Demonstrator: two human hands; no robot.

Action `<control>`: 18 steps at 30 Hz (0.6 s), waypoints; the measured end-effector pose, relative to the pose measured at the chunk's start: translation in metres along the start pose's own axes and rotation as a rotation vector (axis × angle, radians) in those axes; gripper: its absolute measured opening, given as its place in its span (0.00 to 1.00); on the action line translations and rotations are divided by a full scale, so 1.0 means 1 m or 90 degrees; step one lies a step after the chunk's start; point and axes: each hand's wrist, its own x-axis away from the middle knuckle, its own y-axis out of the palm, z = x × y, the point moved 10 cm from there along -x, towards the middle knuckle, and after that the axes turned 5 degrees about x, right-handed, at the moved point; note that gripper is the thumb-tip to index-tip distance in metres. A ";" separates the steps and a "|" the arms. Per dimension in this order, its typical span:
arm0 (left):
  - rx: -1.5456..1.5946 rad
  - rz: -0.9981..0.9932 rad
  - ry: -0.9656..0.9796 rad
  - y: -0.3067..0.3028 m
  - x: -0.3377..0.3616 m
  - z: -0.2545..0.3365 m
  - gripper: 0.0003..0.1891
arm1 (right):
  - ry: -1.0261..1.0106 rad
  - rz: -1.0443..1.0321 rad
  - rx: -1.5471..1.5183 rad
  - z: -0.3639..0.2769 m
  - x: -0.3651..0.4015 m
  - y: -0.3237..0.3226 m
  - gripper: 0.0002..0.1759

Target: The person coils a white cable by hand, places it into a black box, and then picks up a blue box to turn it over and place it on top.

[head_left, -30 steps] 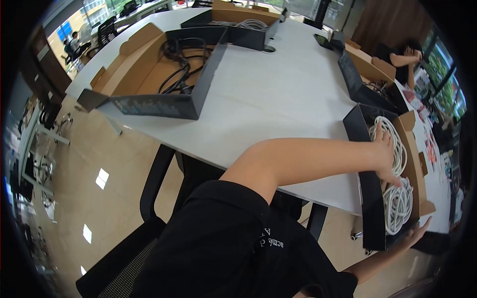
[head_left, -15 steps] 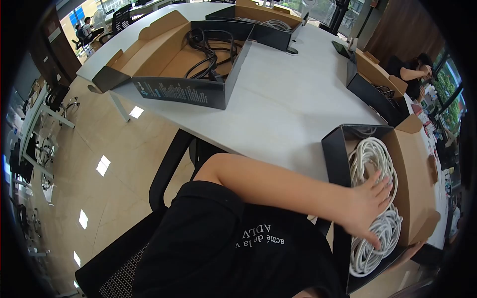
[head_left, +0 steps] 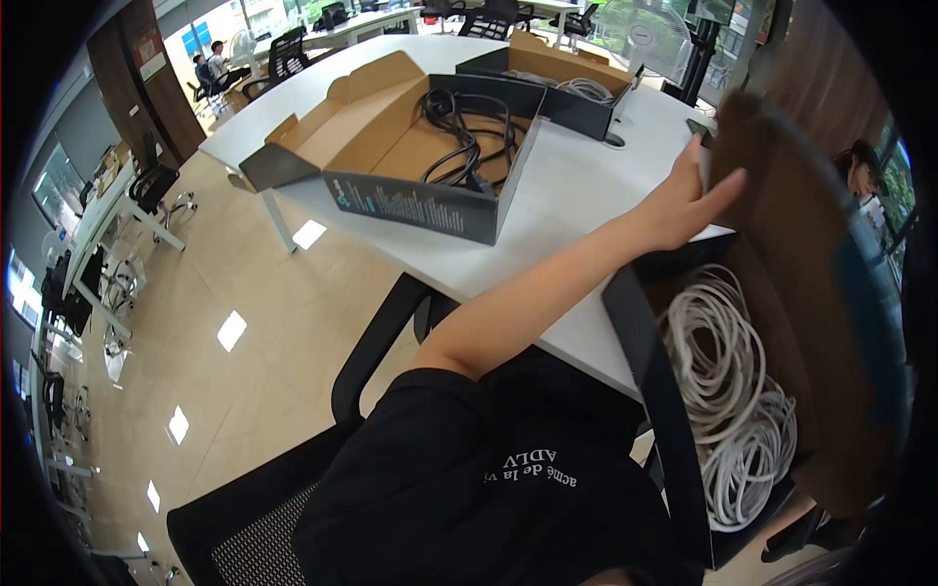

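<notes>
A black cardboard box [head_left: 657, 391] with a brown inside stands at the right, holding white coiled cables [head_left: 718, 352] in two bundles. Its brown lid [head_left: 811, 264] is raised and blurred by motion. At the lid's far end is my left hand [head_left: 684, 200], its thumb across the near side of a flap and its fingers on the other side, partly hidden. Only a strip of skin of my right hand [head_left: 785, 520] shows beside the box's near right corner; its fingers are out of sight.
On the white table [head_left: 562, 205], an open box [head_left: 420, 210] holds black cables [head_left: 469, 146]. Behind it another box [head_left: 576, 109] contains grey cables [head_left: 584, 90]. A black chair armrest [head_left: 376, 342] is close to the table edge. Another person [head_left: 862, 176] sits at the far right.
My left hand has left the white cables and moved up to the lid's far end. The lid has swung upward, covering the box that stood behind it. The view has shifted slightly.
</notes>
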 end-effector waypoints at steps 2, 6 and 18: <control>-0.103 -0.093 0.122 0.001 0.002 -0.027 0.41 | -0.007 -0.012 -0.002 -0.008 0.001 0.010 0.19; 0.057 -0.040 -0.291 -0.029 0.038 -0.015 0.33 | -0.023 -0.044 -0.013 -0.029 0.001 0.032 0.18; -0.033 0.027 -0.063 -0.069 0.062 0.027 0.33 | 0.023 -0.185 -0.117 -0.073 -0.033 0.118 0.17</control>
